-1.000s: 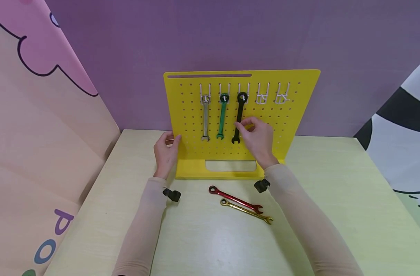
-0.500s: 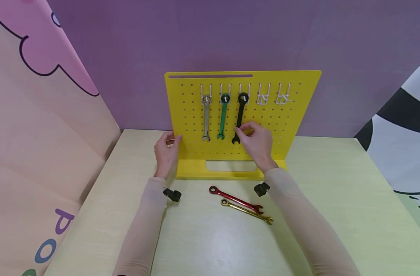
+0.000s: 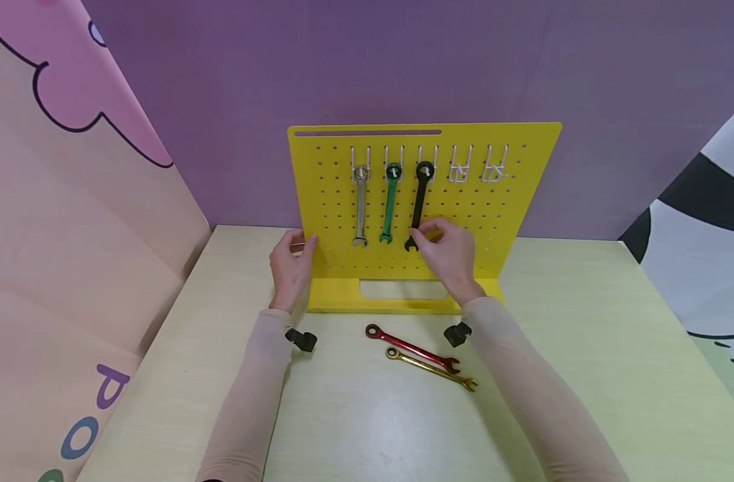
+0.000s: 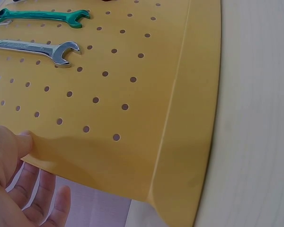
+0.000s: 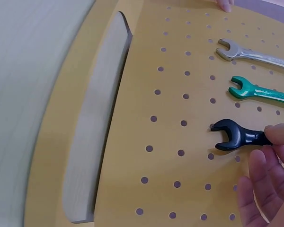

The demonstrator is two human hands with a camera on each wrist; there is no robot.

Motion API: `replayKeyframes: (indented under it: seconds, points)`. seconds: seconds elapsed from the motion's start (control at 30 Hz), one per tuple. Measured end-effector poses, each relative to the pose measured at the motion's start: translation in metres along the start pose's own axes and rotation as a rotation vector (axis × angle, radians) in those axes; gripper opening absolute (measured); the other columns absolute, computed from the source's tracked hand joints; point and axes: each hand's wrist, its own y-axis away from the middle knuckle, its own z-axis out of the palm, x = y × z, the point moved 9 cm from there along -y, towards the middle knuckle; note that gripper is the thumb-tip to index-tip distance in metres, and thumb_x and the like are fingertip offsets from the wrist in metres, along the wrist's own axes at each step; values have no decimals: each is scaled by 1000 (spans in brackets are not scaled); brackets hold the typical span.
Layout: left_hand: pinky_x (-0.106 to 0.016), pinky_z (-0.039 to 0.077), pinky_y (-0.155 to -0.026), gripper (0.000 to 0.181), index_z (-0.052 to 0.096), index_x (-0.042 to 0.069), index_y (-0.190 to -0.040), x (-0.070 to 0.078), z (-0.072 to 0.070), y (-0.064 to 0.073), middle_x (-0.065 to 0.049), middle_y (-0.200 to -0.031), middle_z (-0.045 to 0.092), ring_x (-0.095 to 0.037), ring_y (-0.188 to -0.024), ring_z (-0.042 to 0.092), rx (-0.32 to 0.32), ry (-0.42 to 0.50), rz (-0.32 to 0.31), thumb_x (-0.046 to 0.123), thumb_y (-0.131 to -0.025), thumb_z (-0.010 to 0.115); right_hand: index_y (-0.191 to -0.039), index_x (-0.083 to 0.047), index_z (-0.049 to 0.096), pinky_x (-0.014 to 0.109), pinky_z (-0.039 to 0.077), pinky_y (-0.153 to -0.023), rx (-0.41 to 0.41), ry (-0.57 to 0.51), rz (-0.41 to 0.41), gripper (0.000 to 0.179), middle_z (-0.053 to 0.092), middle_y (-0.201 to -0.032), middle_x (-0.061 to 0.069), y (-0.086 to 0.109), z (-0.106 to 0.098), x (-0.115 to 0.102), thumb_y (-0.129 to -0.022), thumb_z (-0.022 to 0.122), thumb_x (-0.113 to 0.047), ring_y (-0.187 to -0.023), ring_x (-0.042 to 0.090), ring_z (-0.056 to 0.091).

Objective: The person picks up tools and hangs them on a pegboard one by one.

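A yellow pegboard (image 3: 343, 261) stands upright on the table. Its left edge is pinched by my left hand (image 3: 291, 269), thumb on the front and fingers behind, as the left wrist view shows. Three wrenches hang by their ring ends from white hooks: a silver wrench (image 3: 360, 207), a green wrench (image 3: 390, 207) and a black wrench (image 3: 420, 201). My right hand (image 3: 450, 258) pinches the black wrench low on its shaft, just above the open-ended head (image 5: 229, 135). On the table before the board lie a red wrench (image 3: 412, 348) and a gold wrench (image 3: 430, 367), side by side.
Two white hooks (image 3: 459, 167) at the right of the board bear nothing. The board's base (image 3: 337, 304) has a long cut-out slot. Behind it rises a purple wall (image 3: 367, 60). The pale wooden table (image 3: 367, 428) spreads out in front and to both sides.
My right hand has slid a little way down the shaft of the black wrench, which still hangs on its hook. The left hand keeps its place on the board's edge.
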Motion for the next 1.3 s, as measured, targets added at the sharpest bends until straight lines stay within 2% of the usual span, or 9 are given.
replayKeyframes:
  seconds: [0.2,0.33,0.43,0.57,0.83,1.0,1.17,1.3]
  points:
    - [-46,60,-93,29,72,6,-123,0,-1,-1,-15,-116,73,-33,-108,69,-1,-9,-10,27,-103,73,-92,-10,80,25,47,-49,-32,-28,14,24,81,-91,10,9,3,1,-97,79,-33,-64,22,70]
    - [-46,60,-94,29,72,6,-123,0,0,-1,-15,-117,73,-33,-108,69,0,-8,-6,27,-103,73,-94,-10,80,26,49,-50,-122,-39,50,20,82,-99,10,24,10,2,-96,80,-30,-70,24,72]
    - [-46,60,-94,29,72,6,-123,0,0,-1,-15,-117,73,-33,-108,69,-1,-5,-10,27,-103,73,-99,-10,81,28,53,-57,-200,-45,71,16,82,-103,10,37,16,3,-97,78,-26,-77,25,73]
    - [-46,59,-94,30,72,6,-124,-2,1,-1,-15,-118,73,-33,-108,69,-10,-5,-21,28,-103,73,-101,-9,82,30,55,-60,-269,-73,85,14,82,-101,9,53,21,4,-97,76,-20,-80,27,74]
    - [-46,60,-93,29,72,6,-122,-3,-1,0,-16,-118,73,-34,-108,70,-4,6,-21,27,-103,73,-96,-12,82,31,54,-58,-309,-111,127,12,81,-103,9,75,23,10,-96,79,-24,-80,24,70]
    - [-45,60,-94,28,72,6,-122,-5,1,1,-16,-117,73,-33,-108,70,-10,3,-29,27,-103,73,-95,-13,83,29,52,-60,-367,-105,175,10,81,-96,9,96,26,21,-95,81,-23,-75,22,69]
    - [-45,61,-93,29,72,5,-123,-2,3,0,-16,-117,73,-33,-108,70,-12,-12,-9,26,-103,73,-97,-9,83,25,40,-52,-466,-121,231,11,78,-83,13,118,30,32,-97,78,-19,-69,22,66]
    - [-47,61,-91,28,73,5,-122,0,1,0,-17,-115,74,-34,-106,71,0,-6,3,25,-102,74,-104,-9,82,25,42,-53,-545,-82,229,17,76,-83,6,130,33,36,-101,74,-23,-69,17,63]
